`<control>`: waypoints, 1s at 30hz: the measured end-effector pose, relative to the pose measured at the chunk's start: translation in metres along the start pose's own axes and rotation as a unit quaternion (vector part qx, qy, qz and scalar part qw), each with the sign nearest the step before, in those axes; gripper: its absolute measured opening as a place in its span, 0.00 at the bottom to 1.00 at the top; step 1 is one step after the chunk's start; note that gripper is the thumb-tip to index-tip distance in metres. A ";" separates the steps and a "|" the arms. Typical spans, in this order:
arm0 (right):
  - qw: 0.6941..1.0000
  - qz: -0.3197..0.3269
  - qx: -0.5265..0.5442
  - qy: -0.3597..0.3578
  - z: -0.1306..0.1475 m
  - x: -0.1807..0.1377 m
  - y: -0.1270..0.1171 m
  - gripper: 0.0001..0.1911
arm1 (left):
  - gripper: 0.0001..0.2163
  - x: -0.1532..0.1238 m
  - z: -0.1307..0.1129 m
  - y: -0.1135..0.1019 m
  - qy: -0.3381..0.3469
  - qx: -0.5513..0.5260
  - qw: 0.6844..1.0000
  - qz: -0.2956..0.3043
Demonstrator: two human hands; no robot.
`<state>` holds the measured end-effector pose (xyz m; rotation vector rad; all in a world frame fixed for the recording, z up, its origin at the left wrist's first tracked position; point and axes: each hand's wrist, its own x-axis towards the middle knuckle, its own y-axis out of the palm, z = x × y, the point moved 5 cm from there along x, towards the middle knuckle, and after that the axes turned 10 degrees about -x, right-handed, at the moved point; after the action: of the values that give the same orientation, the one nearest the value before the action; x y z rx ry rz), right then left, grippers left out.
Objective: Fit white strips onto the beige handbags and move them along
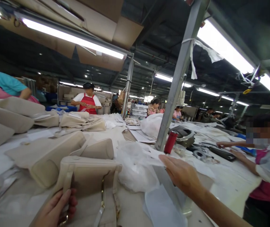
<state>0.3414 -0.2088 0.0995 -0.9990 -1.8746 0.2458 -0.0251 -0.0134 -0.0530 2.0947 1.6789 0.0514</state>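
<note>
Now | left hand (54,209) grips beige handbag (90,186); right hand (181,175) spread flat on plastic bag (163,201), just right of handbag

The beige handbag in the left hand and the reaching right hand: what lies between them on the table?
In the head view, crumpled clear plastic wrapping lies between the beige handbag and the right hand.

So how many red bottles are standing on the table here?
1. The red bottle stands upright beside the foot of the slanted metal post, beyond the right hand. Piled beige bags and plastic could hide others.
</note>
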 end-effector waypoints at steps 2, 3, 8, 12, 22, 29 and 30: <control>0.999 -0.031 0.013 -0.036 0.024 -0.029 -0.010 0.20 | 0.13 -0.005 -0.004 0.004 0.011 -0.002 1.000 -0.011; 0.999 -0.010 0.028 -0.046 0.036 -0.043 -0.009 0.21 | 0.12 -0.008 -0.005 0.006 0.022 -0.006 1.000 -0.020; 0.958 0.228 0.162 -0.068 0.088 -0.093 0.019 0.26 | 0.15 -0.018 -0.013 0.011 0.043 -0.023 0.999 -0.009; 0.932 0.266 0.243 -0.049 0.086 -0.088 0.016 0.28 | 0.18 -0.024 -0.024 0.012 0.011 -0.031 0.999 -0.001; 0.929 0.306 0.209 -0.007 0.066 -0.044 0.047 0.35 | 0.10 -0.039 -0.030 0.007 0.034 -0.064 0.997 -0.010; 0.932 0.288 0.219 0.016 0.065 -0.052 0.063 0.27 | 0.21 -0.040 -0.023 -0.003 0.018 -0.089 0.996 0.007; 0.935 0.276 0.222 0.025 0.062 -0.050 0.061 0.22 | 0.22 -0.043 -0.024 -0.003 0.019 -0.086 0.996 0.011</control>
<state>0.3330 -0.1913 0.0012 -1.1706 -1.3620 0.9236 -0.0458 -0.0449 -0.0216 1.9944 1.6125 0.2357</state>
